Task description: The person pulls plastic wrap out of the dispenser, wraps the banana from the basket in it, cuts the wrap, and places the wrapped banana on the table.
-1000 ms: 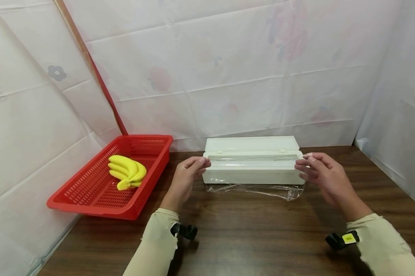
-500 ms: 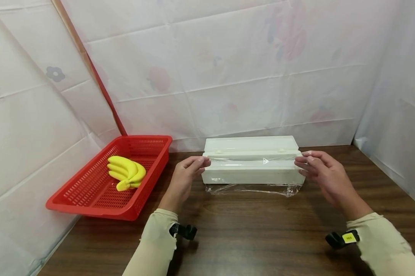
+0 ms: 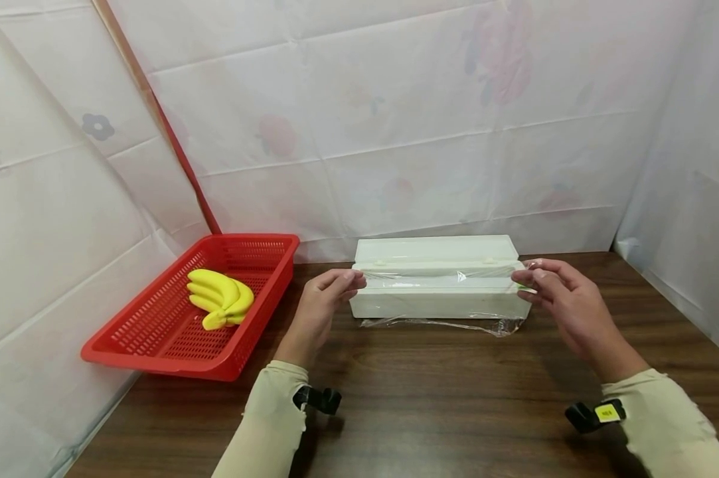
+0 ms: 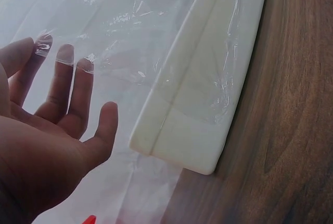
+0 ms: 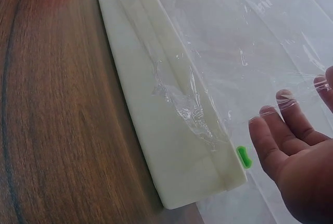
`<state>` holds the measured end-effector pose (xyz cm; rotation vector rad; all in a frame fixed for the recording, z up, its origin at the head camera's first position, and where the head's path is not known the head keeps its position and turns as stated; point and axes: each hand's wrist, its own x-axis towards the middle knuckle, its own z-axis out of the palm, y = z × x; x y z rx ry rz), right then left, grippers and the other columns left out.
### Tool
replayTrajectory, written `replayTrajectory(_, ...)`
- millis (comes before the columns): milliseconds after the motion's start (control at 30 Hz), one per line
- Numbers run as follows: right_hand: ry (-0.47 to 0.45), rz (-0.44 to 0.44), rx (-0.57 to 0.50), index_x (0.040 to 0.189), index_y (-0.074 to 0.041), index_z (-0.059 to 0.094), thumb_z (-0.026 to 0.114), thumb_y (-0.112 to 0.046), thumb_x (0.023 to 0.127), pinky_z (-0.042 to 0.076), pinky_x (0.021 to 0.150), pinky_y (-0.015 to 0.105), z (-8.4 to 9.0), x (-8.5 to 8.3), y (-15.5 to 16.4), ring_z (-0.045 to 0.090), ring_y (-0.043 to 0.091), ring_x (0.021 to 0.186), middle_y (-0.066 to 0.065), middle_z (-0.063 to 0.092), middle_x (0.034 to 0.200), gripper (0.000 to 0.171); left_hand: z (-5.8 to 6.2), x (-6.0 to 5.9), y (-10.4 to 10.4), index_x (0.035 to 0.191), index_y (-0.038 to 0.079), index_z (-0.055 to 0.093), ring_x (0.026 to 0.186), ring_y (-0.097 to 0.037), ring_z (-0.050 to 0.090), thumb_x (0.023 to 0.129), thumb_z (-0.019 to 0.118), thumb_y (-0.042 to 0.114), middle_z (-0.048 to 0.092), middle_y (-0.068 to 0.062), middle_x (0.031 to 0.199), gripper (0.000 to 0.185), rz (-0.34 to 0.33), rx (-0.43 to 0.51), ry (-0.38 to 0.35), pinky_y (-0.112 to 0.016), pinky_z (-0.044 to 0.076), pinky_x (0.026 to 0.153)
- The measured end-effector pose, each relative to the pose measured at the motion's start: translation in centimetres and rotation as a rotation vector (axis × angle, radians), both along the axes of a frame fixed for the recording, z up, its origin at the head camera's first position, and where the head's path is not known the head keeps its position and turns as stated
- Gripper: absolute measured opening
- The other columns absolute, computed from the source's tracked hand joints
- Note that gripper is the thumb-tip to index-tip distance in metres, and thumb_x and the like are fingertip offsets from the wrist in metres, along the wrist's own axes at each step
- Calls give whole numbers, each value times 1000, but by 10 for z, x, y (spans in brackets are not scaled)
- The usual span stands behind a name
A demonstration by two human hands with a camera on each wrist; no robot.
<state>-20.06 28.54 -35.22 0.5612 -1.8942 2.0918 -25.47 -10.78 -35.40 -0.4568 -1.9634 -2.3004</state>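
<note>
A white cling-film dispenser box (image 3: 437, 302) lies across the brown table (image 3: 431, 405), at the back. A sheet of clear film (image 3: 443, 277) stretches over its front; the loose lower edge lies crumpled on the table just before it. At the box's left end my left hand (image 3: 354, 281) pinches the film's left corner. My right hand (image 3: 523, 279) pinches the right corner at the other end. In the left wrist view the film (image 4: 130, 26) clings to the fingertips (image 4: 65, 54) beside the box (image 4: 208, 94). In the right wrist view the film (image 5: 250, 36) reaches the fingertips (image 5: 286, 99) above the box (image 5: 171, 130).
A red slotted basket (image 3: 156, 345) holding a bunch of yellow bananas (image 3: 222, 297) sits at the table's left. White sheets hang behind and on both sides. A small green tab (image 5: 243, 157) shows at the box's right end.
Both hands stay at the box's ends. The film's loose lower edge has drawn back toward the box, so less of it lies on the table.
</note>
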Motion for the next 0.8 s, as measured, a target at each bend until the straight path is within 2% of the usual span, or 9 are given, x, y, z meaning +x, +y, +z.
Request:
replayTrajectory(233, 13, 3, -22, 128, 8, 50, 52, -16, 105, 55, 87, 30, 2, 1, -1, 66, 19, 110, 13, 67, 116, 33, 2, 0, 0, 113, -7, 69, 102, -26, 68, 99, 65, 16, 73, -15, 104, 26, -1, 4, 8, -44, 48, 101)
replayTrajectory(467, 35, -6, -52, 127, 11, 52, 51, -14, 106, 56, 85, 31, 2, 2, 0, 66, 22, 108, 13, 67, 114, 33, 2, 0, 1, 112, -10, 67, 101, -27, 69, 99, 63, 11, 72, -14, 105, 25, -24, 64, 39, -51, 49, 98)
replayTrajectory(800, 44, -15, -148, 116, 12, 59, 52, -10, 105, 58, 76, 29, 2, 2, -2, 70, 19, 95, 10, 71, 103, 26, 5, 3, 1, 111, -9, 68, 100, -27, 69, 99, 63, 12, 72, -13, 105, 24, -41, 67, 49, -43, 55, 90)
